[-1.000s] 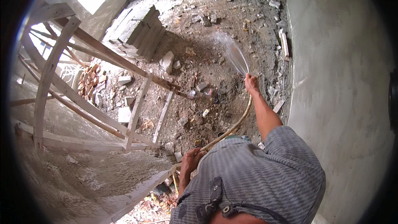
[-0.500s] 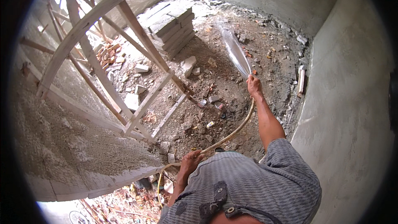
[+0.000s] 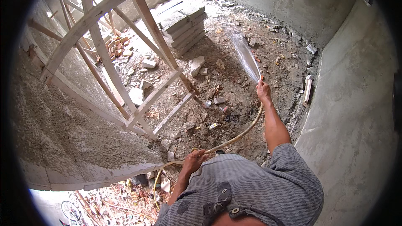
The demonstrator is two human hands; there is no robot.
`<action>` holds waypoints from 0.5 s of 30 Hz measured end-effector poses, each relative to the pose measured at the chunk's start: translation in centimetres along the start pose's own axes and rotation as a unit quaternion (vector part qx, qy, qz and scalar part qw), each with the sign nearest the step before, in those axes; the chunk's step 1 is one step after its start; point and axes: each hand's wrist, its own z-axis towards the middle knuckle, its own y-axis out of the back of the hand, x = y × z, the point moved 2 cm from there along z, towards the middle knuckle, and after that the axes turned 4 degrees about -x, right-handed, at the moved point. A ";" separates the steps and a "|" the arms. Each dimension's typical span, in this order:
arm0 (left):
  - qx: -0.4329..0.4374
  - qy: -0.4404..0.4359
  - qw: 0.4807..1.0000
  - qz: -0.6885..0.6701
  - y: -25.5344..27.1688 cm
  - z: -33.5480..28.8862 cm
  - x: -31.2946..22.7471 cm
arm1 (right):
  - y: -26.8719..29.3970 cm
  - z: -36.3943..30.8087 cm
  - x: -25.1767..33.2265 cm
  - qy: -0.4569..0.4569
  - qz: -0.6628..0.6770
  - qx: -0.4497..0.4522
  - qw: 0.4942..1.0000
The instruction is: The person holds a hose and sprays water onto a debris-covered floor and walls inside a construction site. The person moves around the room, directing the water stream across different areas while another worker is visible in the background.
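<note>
A yellowish hose (image 3: 237, 137) runs in a curve between my two hands. My right hand (image 3: 264, 91), on a stretched-out arm, grips it close to its end. From there a fan of water (image 3: 246, 57) sprays away over the rubble floor; the hose mouth itself is hidden by my fingers. Close to my body, my left hand (image 3: 194, 160) is closed round the hose farther back. Behind that hand the hose bends down past the edge of the rough wall at the lower left.
Wooden scaffolding (image 3: 155, 96) with a curved plank leans at the left. Stacked slabs (image 3: 184, 29) stand beyond it, near broken bricks (image 3: 119, 47). Stones and litter cover the earth floor (image 3: 197, 113). A smooth grey wall (image 3: 339, 113) rises at the right, with wood pieces (image 3: 307, 91) at its foot.
The view has shifted slightly, so the scene sits farther right. Both hands keep their hold on the hose, and water still sprays from it.
</note>
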 end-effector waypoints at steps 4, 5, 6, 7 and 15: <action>0.021 0.011 1.000 0.008 -0.3 0.2 0.0 | 0.2 0.2 0.1 0.004 -0.004 -0.012 1.000; 0.016 0.012 1.000 0.012 -0.4 0.3 0.0 | 0.3 0.3 0.1 -0.006 0.003 -0.008 1.000; 0.012 0.013 1.000 0.015 -0.5 0.3 0.0 | 0.3 0.4 0.1 -0.015 0.010 -0.004 1.000; 0.007 0.014 1.000 0.018 -0.5 0.4 0.1 | 0.2 0.5 0.3 0.005 -0.010 0.005 1.000; -0.024 0.001 0.999 -0.032 -0.4 0.4 0.0 | -0.3 1.3 0.3 0.048 -0.030 -0.004 0.998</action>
